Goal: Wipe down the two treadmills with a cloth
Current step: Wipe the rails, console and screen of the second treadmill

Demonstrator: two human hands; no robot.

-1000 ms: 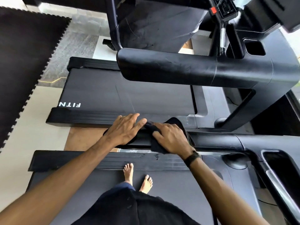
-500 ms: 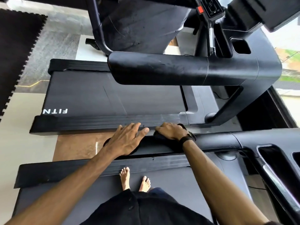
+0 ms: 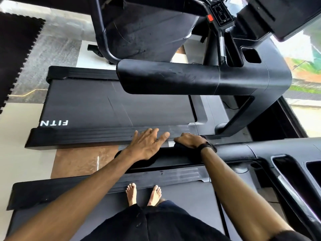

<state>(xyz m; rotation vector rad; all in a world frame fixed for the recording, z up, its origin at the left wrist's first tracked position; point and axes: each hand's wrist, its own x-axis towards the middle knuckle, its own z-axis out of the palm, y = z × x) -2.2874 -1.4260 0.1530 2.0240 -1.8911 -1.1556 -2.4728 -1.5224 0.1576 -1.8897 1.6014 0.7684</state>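
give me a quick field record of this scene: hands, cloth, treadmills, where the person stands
left hand: fingers straight, resting flat on the near handrail
right hand: curled over the dark cloth, pressing it onto the same rail
cloth: mostly hidden under the right hand
near treadmill: person stands barefoot on its belt
far treadmill: beside it, white lettering on the belt, nobody on it
far handrail: smeared, dusty-looking marks on top
wristband: dark, on the right wrist
floor: dark interlocking mat at upper left
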